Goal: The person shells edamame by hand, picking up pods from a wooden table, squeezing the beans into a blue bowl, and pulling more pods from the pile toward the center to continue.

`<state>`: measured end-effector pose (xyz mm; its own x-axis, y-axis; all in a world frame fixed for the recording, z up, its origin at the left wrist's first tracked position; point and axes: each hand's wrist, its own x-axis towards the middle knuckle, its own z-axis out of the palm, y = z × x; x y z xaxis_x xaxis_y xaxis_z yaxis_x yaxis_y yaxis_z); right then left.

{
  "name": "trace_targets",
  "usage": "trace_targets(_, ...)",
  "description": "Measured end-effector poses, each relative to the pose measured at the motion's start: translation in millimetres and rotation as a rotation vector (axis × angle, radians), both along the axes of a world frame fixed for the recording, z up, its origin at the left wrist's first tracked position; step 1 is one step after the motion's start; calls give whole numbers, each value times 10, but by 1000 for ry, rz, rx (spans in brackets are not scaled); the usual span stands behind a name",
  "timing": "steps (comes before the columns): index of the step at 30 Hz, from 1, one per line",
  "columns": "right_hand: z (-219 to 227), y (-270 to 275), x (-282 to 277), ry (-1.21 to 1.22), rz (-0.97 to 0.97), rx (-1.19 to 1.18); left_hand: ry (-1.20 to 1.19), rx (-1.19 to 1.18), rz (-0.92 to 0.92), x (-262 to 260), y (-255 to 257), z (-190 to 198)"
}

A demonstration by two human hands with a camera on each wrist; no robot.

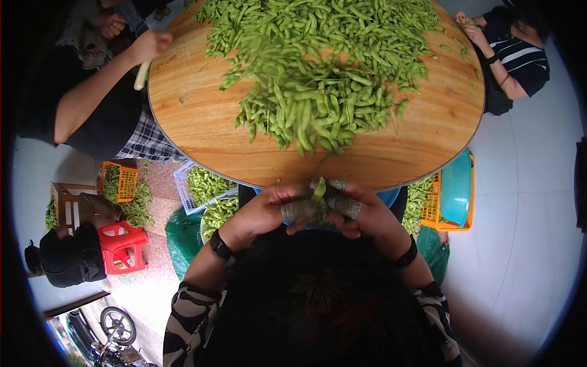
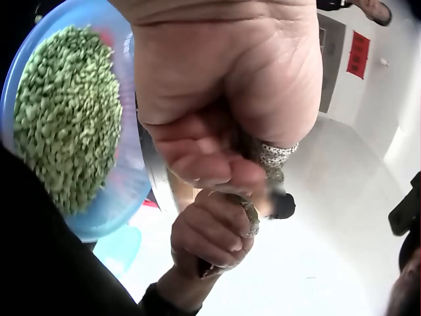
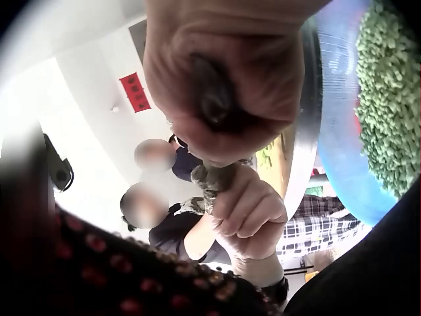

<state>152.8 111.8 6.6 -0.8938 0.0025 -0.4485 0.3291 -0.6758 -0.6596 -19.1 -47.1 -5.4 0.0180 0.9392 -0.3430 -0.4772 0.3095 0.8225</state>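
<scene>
Both hands meet at the table's near edge in the head view, with a green pod (image 1: 319,190) between them. The left hand (image 1: 275,208) has its fingers curled and pinches the pod; the right hand (image 1: 361,208) grips it from the other side. Grey wrappings cover some thumbs and fingers. The left wrist view shows the left palm (image 2: 227,85) with curled fingers, the right hand (image 3: 223,85) appears curled in the right wrist view. A heap of green pods (image 1: 318,92) lies on the wooden table (image 1: 202,128).
A blue basin (image 2: 125,191) of shelled beans (image 2: 69,118) sits below the hands. Crates of pods (image 1: 205,183), an orange crate (image 1: 468,208), green sacks (image 1: 183,235) and a red stool (image 1: 122,248) stand around the table. Other people sit at left and right.
</scene>
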Motion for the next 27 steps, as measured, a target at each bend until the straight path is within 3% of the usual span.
trace_targets(1,-43,-22,-11,0,-3,-1,0,-1,-3,20,16,-32)
trace_targets(3,-186,-71,-29,-16,-77,271,908,258,170,117,75,-100)
trace_targets(4,-211,-72,-27,-18,-75,269,906,255,171,140,81,-89)
trace_targets(6,-237,-63,-32,109,7,536,1524,326,172,163,100,-28)
trace_targets(9,-256,-84,-9,65,-52,630,1693,300,178,241,128,-32)
trace_targets(13,-141,-114,53,66,-121,686,1455,379,339,274,153,-76)
trace_targets(15,-136,-102,109,95,-63,529,139,-103,234,201,85,-13)
trace_targets(16,-230,-109,113,94,-62,529,138,-103,234,206,83,-28)
trace_targets(18,-415,-141,58,332,-412,1230,318,54,198,225,69,-87)
trace_targets(19,-382,-148,65,331,-411,1231,316,53,198,246,61,-109)
trace_targets(21,-248,-157,57,207,-326,1456,863,109,135,293,61,-116)
trace_targets(24,-268,-119,-34,267,-213,1506,998,273,184,348,87,24)
trace_targets(27,-303,-148,-48,245,-122,1539,1042,223,125,363,-4,-73)
